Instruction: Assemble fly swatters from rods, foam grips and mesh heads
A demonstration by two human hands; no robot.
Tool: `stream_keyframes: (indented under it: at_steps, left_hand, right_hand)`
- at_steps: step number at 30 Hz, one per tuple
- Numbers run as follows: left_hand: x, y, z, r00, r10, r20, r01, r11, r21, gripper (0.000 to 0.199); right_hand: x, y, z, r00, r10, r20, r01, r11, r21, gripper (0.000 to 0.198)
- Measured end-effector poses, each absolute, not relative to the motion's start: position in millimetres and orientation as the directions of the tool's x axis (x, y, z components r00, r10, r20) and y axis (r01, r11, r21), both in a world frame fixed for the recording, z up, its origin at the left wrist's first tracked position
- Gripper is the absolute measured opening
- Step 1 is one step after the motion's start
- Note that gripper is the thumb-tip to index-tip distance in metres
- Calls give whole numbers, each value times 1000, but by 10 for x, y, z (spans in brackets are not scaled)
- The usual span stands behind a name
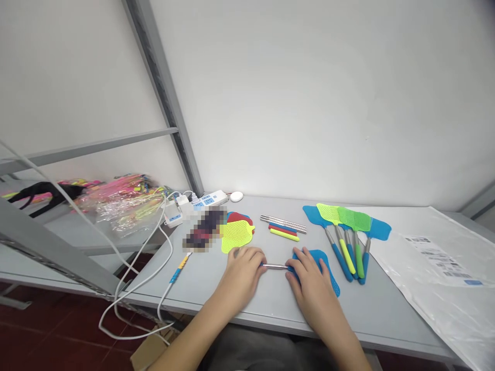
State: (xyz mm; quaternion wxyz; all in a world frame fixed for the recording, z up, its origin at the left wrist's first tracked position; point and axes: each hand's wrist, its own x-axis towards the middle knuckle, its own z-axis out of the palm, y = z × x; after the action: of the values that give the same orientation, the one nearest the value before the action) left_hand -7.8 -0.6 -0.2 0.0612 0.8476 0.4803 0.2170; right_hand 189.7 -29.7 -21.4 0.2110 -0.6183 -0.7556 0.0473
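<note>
A fly swatter lies crosswise in front of me, with its thin metal rod (276, 266) bare between my hands. My left hand (243, 272) is closed around the handle end, and only a bit of blue shows at its fingers. My right hand (312, 281) grips the other end, where the rod meets the blue perforated swatter head (331, 275); the palm and fingers cover much of that head. Beyond my hands are metal rods (284, 224), with a yellow handle sleeve (284, 235) and red and blue ones beside them.
Loose yellow (236, 236) and red swatter heads overlap at the left. Several assembled swatters (356, 247) fan out at the right, near a white plastic bag (436, 257). Power strips (209, 201) and a white cable (170, 247) occupy the left side. A metal post (162, 93) rises behind.
</note>
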Motion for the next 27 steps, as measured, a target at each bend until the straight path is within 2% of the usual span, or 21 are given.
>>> stream_keyframes:
  at_steps: [3, 6, 9, 12, 14, 17, 19, 20, 22, 23, 25, 27]
  left_hand:
    - [-36, -34, -10, 467, 817, 339, 798, -554, 236, 13]
    - [-6, -64, -12, 471, 784, 404, 803, -571, 172, 18]
    - [13, -82, 4, 467, 760, 453, 804, -578, 141, 20]
    - [32, -100, 65, 476, 769, 426, 798, -581, 157, 23]
    - [41, -129, 149, 451, 809, 376, 783, -561, 269, 25]
    - [47, -191, 306, 388, 898, 209, 650, -427, 628, 24]
    - [63, -212, 372, 445, 895, -31, 421, -179, 889, 24]
    - [80, -206, 378, 505, 851, -143, 281, -6, 960, 26]
    - [138, -157, 333, 609, 754, -246, 21, 294, 955, 28]
    - [175, -117, 287, 624, 742, -242, -85, 373, 924, 28]
    - [252, -33, 181, 577, 791, -206, -233, 401, 886, 28]
    - [312, 20, 90, 525, 828, -194, -298, 393, 870, 31]
  right_hand:
    - [1896, -288, -216, -136, 935, 328, 916, 245, -319, 19]
    - [1908, -303, -206, -117, 884, 453, 915, 274, -296, 14]
    - [1914, -311, -148, -70, 801, 594, 905, 301, -300, 11]
    - [1903, -269, -31, -56, 721, 691, 902, 334, -275, 14]
    - [1895, -218, 54, -101, 678, 728, 890, 389, -239, 21]
    - [1885, -150, 130, -167, 625, 762, 846, 488, -214, 27]
    - [1874, -127, 137, -176, 605, 776, 819, 528, -226, 31]
    - [1865, -121, 132, -173, 600, 781, 810, 537, -234, 32]
    - [1845, -112, 117, -135, 604, 785, 815, 518, -259, 35]
    - [1836, -107, 109, -94, 613, 785, 825, 489, -283, 34]
    - [1828, -96, 92, 56, 615, 786, 829, 411, -380, 28]
    - [1834, -88, 74, 241, 634, 735, 748, 361, -557, 19]
